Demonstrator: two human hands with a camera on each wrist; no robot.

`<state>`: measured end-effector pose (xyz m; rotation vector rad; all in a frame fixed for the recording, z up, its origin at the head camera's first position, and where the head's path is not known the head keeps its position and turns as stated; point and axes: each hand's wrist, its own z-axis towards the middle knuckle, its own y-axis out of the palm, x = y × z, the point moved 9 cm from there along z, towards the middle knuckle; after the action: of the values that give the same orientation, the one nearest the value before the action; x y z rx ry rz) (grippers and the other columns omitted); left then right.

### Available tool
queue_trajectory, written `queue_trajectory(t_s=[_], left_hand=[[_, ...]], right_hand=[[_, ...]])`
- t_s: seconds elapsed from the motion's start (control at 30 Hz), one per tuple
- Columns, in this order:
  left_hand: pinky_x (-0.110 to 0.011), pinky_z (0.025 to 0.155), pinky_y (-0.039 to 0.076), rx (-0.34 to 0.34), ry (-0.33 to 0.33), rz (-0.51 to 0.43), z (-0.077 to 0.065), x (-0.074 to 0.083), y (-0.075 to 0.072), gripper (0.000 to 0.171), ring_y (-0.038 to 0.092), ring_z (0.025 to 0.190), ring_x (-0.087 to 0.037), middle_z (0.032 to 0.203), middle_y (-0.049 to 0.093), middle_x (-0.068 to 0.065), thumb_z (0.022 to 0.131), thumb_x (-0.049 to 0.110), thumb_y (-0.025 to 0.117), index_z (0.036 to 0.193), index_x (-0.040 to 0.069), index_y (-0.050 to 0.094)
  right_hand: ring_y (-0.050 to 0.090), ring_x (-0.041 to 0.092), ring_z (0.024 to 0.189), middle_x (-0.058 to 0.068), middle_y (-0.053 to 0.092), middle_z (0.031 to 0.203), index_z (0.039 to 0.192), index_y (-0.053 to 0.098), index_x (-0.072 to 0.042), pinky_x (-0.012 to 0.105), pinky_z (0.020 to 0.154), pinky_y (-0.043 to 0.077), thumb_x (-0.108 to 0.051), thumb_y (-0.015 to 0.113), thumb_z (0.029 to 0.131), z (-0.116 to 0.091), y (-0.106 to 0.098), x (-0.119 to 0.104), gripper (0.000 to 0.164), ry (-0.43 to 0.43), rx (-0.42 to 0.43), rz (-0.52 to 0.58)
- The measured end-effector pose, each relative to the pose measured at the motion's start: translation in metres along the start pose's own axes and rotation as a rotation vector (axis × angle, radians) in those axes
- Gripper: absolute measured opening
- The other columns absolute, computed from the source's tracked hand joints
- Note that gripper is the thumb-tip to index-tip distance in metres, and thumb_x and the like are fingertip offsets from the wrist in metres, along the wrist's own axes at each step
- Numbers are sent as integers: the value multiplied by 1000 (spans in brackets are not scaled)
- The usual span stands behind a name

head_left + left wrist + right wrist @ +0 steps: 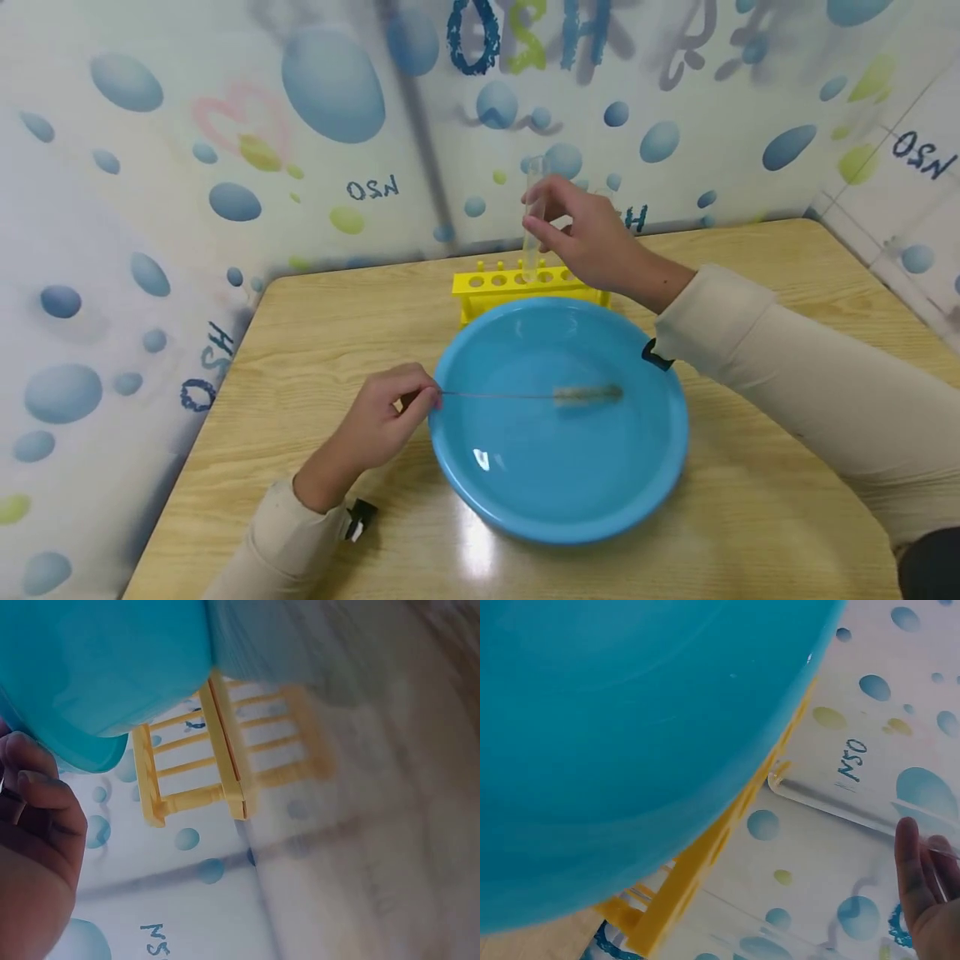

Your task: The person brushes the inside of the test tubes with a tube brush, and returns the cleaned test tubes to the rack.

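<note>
In the head view my right hand pinches a clear test tube upright between thumb and fingers. The tube's rounded bottom hangs just above the yellow test tube rack, as the right wrist view shows. My left hand pinches the thin wire handle of a test tube brush at the left rim of a blue basin. The brush's bristle head lies over the inside of the basin. In the left wrist view, the left hand's fingers show beside the basin's rim; the brush is hidden there.
The rack stands directly behind the basin on a wooden table. Another clear tube shows faintly at the rack in the right wrist view. A wall with painted drops and letters rises behind the table.
</note>
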<state>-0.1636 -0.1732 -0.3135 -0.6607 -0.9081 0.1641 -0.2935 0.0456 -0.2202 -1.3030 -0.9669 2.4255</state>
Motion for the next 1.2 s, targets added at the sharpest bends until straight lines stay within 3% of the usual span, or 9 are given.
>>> queue_trajectory(t_s=[0.23, 0.33, 0.57, 0.8, 0.93, 1.2], left_hand=[[-22, 55, 46, -30, 8, -60, -1, 0, 3, 30, 47, 62, -6, 68, 53, 0, 96, -9, 51, 81, 12, 64], [-23, 56, 45, -29, 4, -63, -3, -1, 4, 31, 48, 63, -7, 69, 52, 3, 96, -9, 51, 77, 14, 62], [-22, 57, 44, -9, -58, -19, -3, -5, 6, 26, 49, 67, -8, 72, 53, 5, 96, -2, 57, 79, 15, 64], [-22, 53, 42, -47, -134, -32, -1, -9, 11, 25, 47, 63, -6, 69, 51, 5, 100, 1, 54, 80, 14, 61], [-23, 50, 42, -84, -196, -63, -1, -15, 15, 25, 47, 59, -6, 65, 49, 5, 102, 4, 51, 80, 11, 59], [-23, 51, 43, -98, -255, -79, -3, -19, 17, 26, 47, 59, -7, 65, 49, 3, 104, 7, 50, 81, 8, 60]], right_hand=[[66, 19, 89, 3, 64, 100, 128, 51, -14, 33, 78, 57, -25, 56, 104, 7, 14, 17, 27, 77, -9, 34], [67, 20, 94, 3, 65, 107, 128, 51, -18, 32, 80, 59, -28, 56, 103, 10, 25, 25, 27, 130, -52, 42], [62, 20, 106, 3, 65, 115, 125, 54, -18, 38, 87, 57, -26, 57, 103, 8, 44, 39, 24, 239, -163, -2], [61, 22, 103, 5, 66, 113, 122, 56, -16, 38, 89, 57, -27, 57, 103, 5, 50, 47, 22, 255, -205, -75], [62, 23, 106, 6, 64, 120, 125, 54, -16, 37, 88, 58, -28, 55, 104, 5, 52, 53, 23, 291, -212, -52], [65, 23, 109, 7, 60, 130, 133, 48, -17, 37, 88, 59, -30, 52, 105, 5, 58, 64, 31, 384, -250, -3]])
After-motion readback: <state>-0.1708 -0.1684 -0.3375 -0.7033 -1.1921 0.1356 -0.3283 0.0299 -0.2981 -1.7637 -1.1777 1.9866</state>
